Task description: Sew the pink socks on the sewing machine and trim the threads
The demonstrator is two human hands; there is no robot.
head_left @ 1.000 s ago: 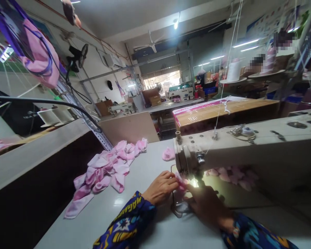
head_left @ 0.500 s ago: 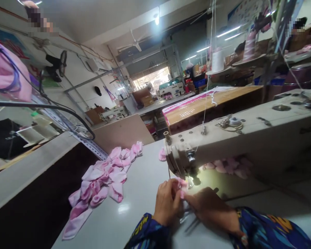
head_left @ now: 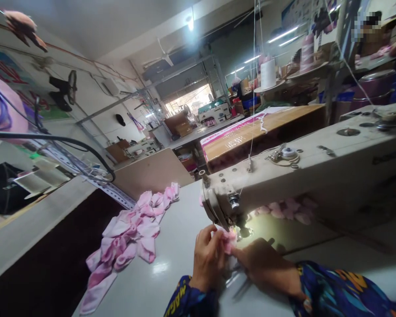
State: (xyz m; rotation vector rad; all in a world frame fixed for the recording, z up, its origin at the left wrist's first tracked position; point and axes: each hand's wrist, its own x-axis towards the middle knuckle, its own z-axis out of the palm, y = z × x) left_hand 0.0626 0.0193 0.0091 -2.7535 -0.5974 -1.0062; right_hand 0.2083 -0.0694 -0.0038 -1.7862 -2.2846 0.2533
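Note:
A small pink cloth piece (head_left: pixel 229 241) lies between my two hands, just in front of the needle area of a sewing machine (head_left: pixel 284 176). My left hand (head_left: pixel 207 253) pinches the cloth's left side with its fingers closed. From the right, my right hand (head_left: pixel 264 264) reaches in low, its fingertips pressed at the cloth's near right edge. The machine's lamp lights the plate beside the cloth. Left of my hands, a long heap of pink and white cloth pieces (head_left: pixel 128 233) rests on the table (head_left: pixel 174 264).
More pink pieces (head_left: pixel 287 209) lie behind the machine arm. A cardboard box (head_left: pixel 237 143) stands beyond it, with a white thread cone (head_left: pixel 268 72) above. A metal rail (head_left: pixel 112 191) and black cable (head_left: pixel 82 140) are at the left. People are partly visible at the upper right.
The whole view has shifted slightly. More of the pink cloth shows between my hands, and my left hand's fingers have moved a little on it.

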